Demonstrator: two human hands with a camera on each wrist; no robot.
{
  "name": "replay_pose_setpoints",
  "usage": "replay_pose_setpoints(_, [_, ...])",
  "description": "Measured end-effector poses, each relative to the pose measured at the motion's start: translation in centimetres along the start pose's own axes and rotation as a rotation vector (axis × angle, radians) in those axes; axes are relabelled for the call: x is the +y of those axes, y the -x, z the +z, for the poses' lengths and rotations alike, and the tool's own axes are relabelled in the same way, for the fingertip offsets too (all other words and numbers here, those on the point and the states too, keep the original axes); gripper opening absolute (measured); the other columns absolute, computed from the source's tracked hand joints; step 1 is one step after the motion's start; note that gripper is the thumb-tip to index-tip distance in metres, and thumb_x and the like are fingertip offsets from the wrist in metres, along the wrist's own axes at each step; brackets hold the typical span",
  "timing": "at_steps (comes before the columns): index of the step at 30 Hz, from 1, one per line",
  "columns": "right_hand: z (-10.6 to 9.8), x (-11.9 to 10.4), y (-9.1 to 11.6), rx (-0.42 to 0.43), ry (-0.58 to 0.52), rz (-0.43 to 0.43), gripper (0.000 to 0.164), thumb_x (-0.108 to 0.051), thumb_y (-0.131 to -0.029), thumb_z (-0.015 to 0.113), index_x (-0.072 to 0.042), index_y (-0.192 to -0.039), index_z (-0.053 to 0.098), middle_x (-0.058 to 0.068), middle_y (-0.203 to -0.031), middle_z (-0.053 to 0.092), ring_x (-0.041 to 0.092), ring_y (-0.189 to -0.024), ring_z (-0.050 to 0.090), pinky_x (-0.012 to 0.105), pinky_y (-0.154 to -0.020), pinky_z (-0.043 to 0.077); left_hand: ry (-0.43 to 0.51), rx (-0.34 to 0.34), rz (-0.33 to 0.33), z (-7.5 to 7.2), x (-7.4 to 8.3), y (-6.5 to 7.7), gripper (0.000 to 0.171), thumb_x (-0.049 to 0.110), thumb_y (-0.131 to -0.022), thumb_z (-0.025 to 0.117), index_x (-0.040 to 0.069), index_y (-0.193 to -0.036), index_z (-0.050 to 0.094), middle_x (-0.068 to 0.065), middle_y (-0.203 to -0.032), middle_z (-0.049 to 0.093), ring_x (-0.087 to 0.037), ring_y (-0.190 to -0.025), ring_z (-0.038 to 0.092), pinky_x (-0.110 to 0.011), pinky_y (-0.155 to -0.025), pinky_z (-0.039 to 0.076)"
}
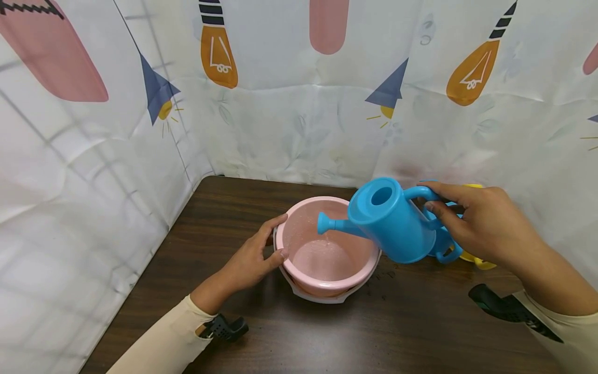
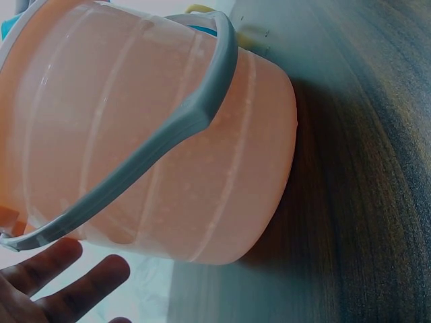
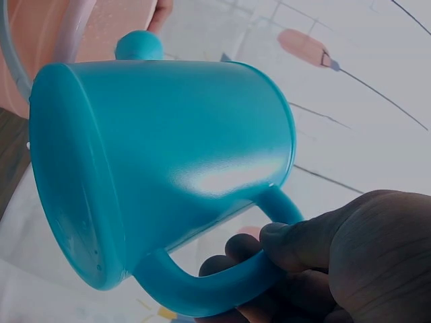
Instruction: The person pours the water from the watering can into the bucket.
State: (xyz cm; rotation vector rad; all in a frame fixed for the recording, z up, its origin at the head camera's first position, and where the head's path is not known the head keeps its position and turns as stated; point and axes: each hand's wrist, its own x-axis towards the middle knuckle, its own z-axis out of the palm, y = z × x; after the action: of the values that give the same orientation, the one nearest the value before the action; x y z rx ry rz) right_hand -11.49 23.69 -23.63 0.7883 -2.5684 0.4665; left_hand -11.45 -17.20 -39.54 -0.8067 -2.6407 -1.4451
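A pink bucket [image 1: 324, 284] with a grey handle [image 2: 155, 145] stands on the dark wooden table. My left hand [image 1: 254, 257] rests against its left side, thumb and index fingertips at the rim, with fingers extended in the left wrist view. Over the bucket's right side, my right hand [image 1: 481, 221] holds a blue watering can [image 1: 397, 223] by its looped handle [image 3: 209, 289], thumb on top and fingers wrapped beneath. The can tilts left, its spout [image 1: 334, 224] above the bucket's opening. Faint streaks of water show below the spout; wet specks dot the bucket's inner wall.
Behind the right hand stand another blue vessel [image 1: 444, 246] and a yellow one [image 1: 483, 265], both partly hidden. Small drops [image 1: 385, 275] lie on the table right of the bucket. Patterned white sheeting [image 1: 289, 130] walls the back and left.
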Motion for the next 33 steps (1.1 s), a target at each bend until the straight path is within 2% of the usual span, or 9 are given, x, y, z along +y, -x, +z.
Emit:
replay_pose_setpoints(8, [0.04,0.02,-0.08,-0.007,0.001,0.027,0.044,-0.002,-0.086,0.080,0.001,-0.128,0.070,0.024,-0.108,0.073,0.042,-0.079,0.071,0.058,-0.063,0.054,0.017,-0.003,-0.013,-0.03,0.13,0.07,0.071,0.042,-0.101,0.059,0.027,-0.161,0.025,-0.012,-0.150,0.047,-0.029,-0.125,0.058,-0.059,-0.095,0.049])
replay_pose_setpoints(25, [0.11,-0.05,-0.06,0.004,0.002,0.005,0.043,0.000,-0.084,0.080,0.003,-0.126,0.070,0.024,-0.106,0.073,0.040,-0.078,0.071,0.056,-0.062,0.055,0.011,-0.005,-0.017,0.03,0.05,0.18,0.073,0.054,-0.101,0.055,0.027,-0.162,0.024,-0.013,-0.151,0.046,-0.030,-0.125,0.058,-0.060,-0.094,0.049])
replay_pose_setpoints(33, [0.10,-0.07,-0.01,0.006,0.001,0.009,0.044,0.001,-0.083,0.080,0.004,-0.126,0.070,0.025,-0.106,0.073,0.041,-0.079,0.071,0.057,-0.064,0.055,0.015,-0.005,-0.014,0.00,0.16,0.16,0.073,0.053,-0.101,0.056,0.026,-0.161,0.025,-0.013,-0.150,0.047,-0.029,-0.125,0.058,-0.060,-0.095,0.048])
